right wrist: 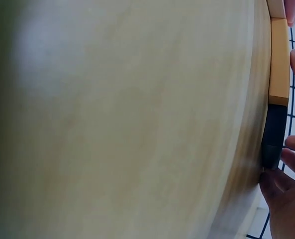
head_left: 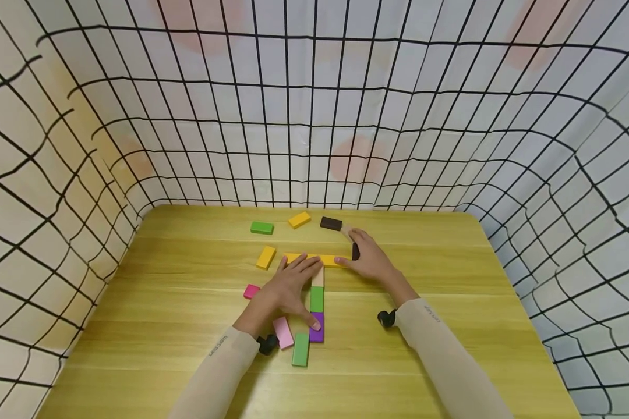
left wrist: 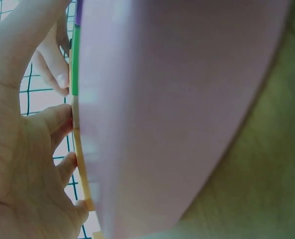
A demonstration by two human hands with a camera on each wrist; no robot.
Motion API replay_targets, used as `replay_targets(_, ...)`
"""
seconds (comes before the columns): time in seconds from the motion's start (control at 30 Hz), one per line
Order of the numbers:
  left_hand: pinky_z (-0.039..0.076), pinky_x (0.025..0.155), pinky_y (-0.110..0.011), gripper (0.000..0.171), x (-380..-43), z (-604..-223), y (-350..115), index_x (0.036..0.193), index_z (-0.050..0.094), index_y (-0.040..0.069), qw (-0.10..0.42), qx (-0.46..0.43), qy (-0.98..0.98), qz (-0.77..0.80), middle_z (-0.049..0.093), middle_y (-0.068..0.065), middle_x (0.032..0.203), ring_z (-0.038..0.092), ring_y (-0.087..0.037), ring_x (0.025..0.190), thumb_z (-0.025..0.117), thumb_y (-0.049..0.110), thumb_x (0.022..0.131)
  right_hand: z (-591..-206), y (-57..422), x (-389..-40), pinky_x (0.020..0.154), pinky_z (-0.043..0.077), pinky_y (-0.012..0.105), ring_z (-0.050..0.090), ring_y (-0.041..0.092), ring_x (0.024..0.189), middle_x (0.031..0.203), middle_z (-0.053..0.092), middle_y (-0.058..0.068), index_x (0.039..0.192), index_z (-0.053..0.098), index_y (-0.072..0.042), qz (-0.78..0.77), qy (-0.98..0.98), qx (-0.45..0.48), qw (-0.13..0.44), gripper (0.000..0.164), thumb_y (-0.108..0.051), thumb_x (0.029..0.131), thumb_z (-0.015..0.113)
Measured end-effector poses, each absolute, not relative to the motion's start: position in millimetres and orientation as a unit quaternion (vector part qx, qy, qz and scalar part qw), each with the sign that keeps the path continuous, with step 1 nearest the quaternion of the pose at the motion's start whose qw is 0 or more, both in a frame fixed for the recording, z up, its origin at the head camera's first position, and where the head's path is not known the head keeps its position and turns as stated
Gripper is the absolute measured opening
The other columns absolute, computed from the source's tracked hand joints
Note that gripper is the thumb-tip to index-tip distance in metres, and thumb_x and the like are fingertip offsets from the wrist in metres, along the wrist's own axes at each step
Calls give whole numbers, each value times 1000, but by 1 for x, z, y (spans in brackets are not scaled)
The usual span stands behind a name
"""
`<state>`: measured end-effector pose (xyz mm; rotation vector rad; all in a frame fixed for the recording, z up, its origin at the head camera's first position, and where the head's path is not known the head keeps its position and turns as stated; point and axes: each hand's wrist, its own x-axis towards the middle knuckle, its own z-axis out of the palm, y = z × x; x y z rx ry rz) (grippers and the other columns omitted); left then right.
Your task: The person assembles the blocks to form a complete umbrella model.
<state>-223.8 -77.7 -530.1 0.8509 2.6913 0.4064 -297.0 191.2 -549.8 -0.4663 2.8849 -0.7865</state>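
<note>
My left hand [head_left: 288,288] lies spread over a row of blocks, fingertips on the yellow block [head_left: 328,262] row and thumb on the purple block [head_left: 317,333]. Between them lie a green block [head_left: 317,298] and a beige block [head_left: 317,277], forming a stem below the yellow crossbar. My right hand [head_left: 372,256] bends over the bar's right end, thumb tip at the yellow. Under it is a black block [right wrist: 272,134], lined up with the orange-yellow block [right wrist: 279,62], its far end touched by fingertips. The palm hides much of this block in the head view.
Loose blocks lie around: green [head_left: 262,227], yellow [head_left: 299,219], another yellow [head_left: 265,258], dark brown [head_left: 331,223], beige [head_left: 347,231], magenta [head_left: 251,291], pink [head_left: 283,333], light green [head_left: 301,349]. A black wire grid [head_left: 309,122] encloses the wooden table [head_left: 424,361].
</note>
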Motion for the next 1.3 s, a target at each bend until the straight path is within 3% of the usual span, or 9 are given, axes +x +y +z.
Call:
replay_targets(0.8, -2, 128, -62, 147, -223, -531, -79, 168, 12, 25, 141, 294, 935, 140, 10, 7, 175, 2, -23, 163, 80, 87, 53, -549, 189, -297, 126, 27, 58, 24, 38, 156, 171, 23, 12, 163, 27, -8, -272, 948, -150, 74, 102, -65, 90, 68)
replay_targets(1.3, -3, 128, -61, 144, -218, -532, -82, 167, 17, 18, 114, 317, 925, 176, 12, 2, 175, 3, -29, 162, 80, 85, 56, -545, 186, -292, 126, 26, 59, 22, 39, 157, 171, 22, 13, 163, 27, -5, -288, 944, -143, 78, 100, -58, 91, 71)
